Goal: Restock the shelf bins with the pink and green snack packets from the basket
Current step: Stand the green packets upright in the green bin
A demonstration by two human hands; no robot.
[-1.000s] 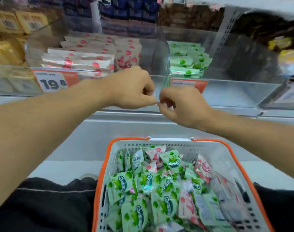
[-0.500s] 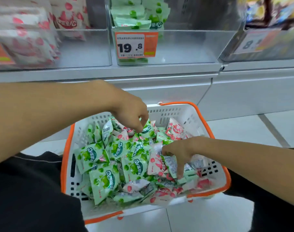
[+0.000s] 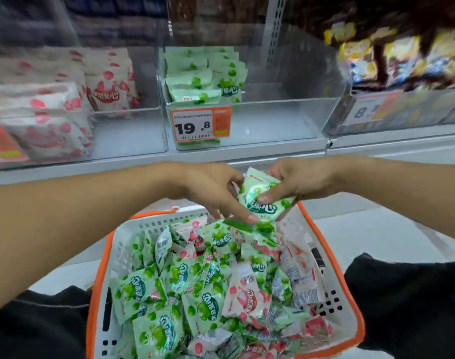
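Note:
A white basket with an orange rim (image 3: 102, 268) sits low in front of me, heaped with several green packets (image 3: 208, 304) and pink packets (image 3: 247, 299). Above its far edge my right hand (image 3: 299, 181) grips a green packet (image 3: 262, 203) between thumb and fingers. My left hand (image 3: 213, 187) reaches across and touches the same packet, and another green packet (image 3: 249, 225) hangs under its fingertips. On the shelf, the left clear bin (image 3: 133, 141) holds pink packets (image 3: 66, 104). The middle clear bin (image 3: 273, 125) holds a stack of green packets (image 3: 203, 76) at its left.
An orange and white price tag (image 3: 200, 124) reading 19.8 hangs on the middle bin's front. A bin of yellow and brown snack bags (image 3: 397, 55) stands at the right. Grey shelf ledge (image 3: 247, 154) runs just beyond my hands. My dark trouser legs (image 3: 407, 307) flank the basket.
Both hands have risen out of the basket and come together above its far edge. My right hand has lifted a green packet. The view has tilted up toward the shelf.

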